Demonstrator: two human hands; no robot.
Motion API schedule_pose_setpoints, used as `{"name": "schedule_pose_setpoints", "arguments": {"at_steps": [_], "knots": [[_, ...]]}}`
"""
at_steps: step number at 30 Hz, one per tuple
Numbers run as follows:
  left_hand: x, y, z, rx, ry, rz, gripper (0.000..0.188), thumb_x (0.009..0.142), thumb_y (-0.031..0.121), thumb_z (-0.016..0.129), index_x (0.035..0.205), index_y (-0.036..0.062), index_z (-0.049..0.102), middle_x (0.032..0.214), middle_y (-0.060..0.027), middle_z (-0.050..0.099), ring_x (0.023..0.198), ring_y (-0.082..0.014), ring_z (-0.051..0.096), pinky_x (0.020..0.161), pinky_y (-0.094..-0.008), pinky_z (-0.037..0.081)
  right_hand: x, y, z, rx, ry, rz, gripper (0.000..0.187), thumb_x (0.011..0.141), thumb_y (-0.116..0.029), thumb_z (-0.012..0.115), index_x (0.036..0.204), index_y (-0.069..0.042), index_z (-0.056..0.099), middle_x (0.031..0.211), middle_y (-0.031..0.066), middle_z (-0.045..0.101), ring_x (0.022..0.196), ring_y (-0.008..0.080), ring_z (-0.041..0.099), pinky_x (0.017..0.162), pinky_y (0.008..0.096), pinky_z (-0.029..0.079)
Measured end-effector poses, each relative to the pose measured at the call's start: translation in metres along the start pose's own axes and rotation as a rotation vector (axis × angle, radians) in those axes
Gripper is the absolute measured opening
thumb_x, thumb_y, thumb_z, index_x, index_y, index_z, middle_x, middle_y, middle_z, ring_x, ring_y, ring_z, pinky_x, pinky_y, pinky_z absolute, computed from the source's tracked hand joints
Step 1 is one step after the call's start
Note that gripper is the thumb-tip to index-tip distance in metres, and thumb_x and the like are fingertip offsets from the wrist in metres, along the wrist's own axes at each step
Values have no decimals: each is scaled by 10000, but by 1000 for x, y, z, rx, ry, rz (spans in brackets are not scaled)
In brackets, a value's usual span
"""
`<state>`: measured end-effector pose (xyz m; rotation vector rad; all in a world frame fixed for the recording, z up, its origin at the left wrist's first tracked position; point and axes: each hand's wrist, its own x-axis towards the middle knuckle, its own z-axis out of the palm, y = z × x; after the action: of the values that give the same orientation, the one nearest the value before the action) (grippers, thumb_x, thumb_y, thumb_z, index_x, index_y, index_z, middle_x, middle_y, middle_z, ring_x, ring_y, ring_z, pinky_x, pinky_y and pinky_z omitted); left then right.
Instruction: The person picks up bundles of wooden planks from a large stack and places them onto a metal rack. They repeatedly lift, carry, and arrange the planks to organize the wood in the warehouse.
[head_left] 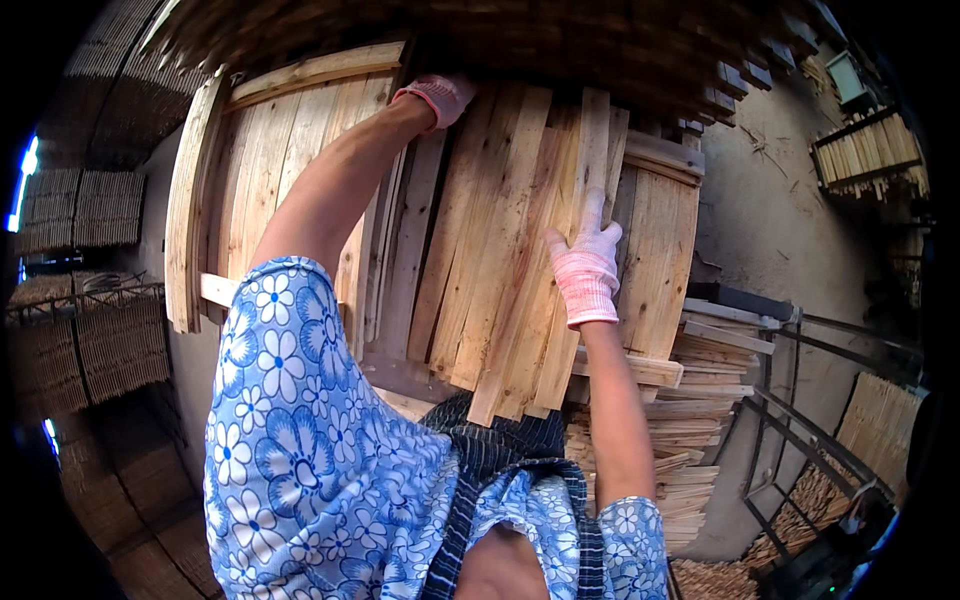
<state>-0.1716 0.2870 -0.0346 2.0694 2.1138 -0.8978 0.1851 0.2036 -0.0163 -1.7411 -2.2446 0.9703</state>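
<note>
My left hand (441, 98), in a pinkish glove, reaches to the far ends of the wooden boards, beside the upright frame edge. Its fingers are lost in dark shade there. My right hand (587, 268), in a white and pink knit glove, rests on a narrow wooden strip (595, 130) with thumb and fingers apart, one finger stretched along the wood. Under and around it lie several long pale boards (510, 260), loosely overlapping, their near ends uneven and close to my waist.
A wooden panel (290, 140) with raised edge battens lies on the left. Dark stacked wood (560, 40) hangs over the far side. Low to the right are stacked thin slats (690, 400) and a metal frame (820, 440). A slat-filled rack (868, 150) stands farther right.
</note>
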Motion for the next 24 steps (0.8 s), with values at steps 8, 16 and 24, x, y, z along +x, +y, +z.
{"name": "schedule_pose_setpoints", "arguments": {"at_steps": [8, 16, 24], "knots": [[-7, 5, -26, -4, -8, 72, 433, 831, 97, 676, 1261, 48, 657, 1202, -204, 706, 1113, -367, 693, 848, -487, 592, 4, -12, -8, -117, -89, 19, 926, 889, -366, 739, 1605, -236, 168, 1281, 294, 430, 1120, 506, 580, 917, 533, 537], [-40, 24, -62, -146, 11, 28, 648, 821, 25, 670, 1436, 63, 469, 1405, -235, 535, 1236, -384, 608, 930, -428, 564, 13, 1, 0, -27, -72, -41, 919, 885, -330, 726, 1611, -238, 170, 1267, 292, 426, 1152, 481, 563, 968, 533, 505], [-128, 87, -154, 48, 453, 436, 454, 995, 300, 533, 1384, 67, 532, 1322, -274, 608, 656, -219, 700, 485, -326, 589, 25, 62, -13, 271, 122, -241, 762, 880, -229, 713, 1556, -196, 364, 1510, 325, 325, 1316, 507, 471, 1095, 475, 446]]}}
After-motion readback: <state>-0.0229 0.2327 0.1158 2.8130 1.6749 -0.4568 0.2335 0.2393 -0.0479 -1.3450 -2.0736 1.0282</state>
